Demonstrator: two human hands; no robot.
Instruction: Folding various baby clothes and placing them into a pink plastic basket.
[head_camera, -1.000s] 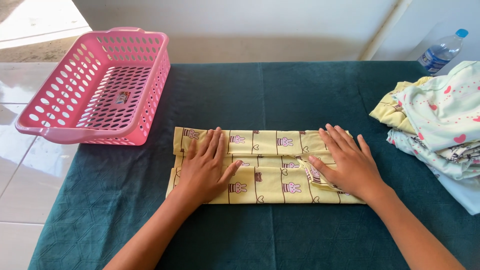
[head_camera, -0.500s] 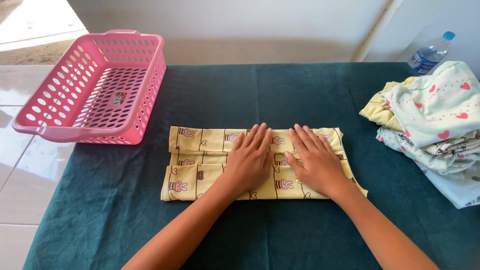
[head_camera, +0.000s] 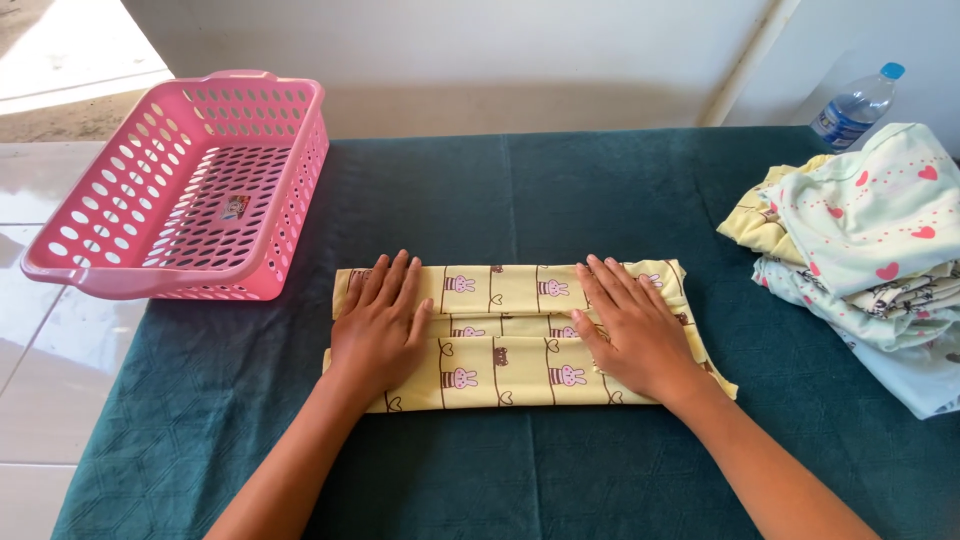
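At frame centre, left hand (head_camera: 378, 328) and right hand (head_camera: 632, 330) press flat, fingers spread, on the soft, light yellow garment (head_camera: 505, 340); best gripped at its ends

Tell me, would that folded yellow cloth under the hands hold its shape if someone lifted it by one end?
Probably not. The yellow cloth lies in thin soft layers pressed flat by the left hand and right hand, so it would likely droop and unfold. It looks light, and pushed across the green table cover it might bunch rather than slide.
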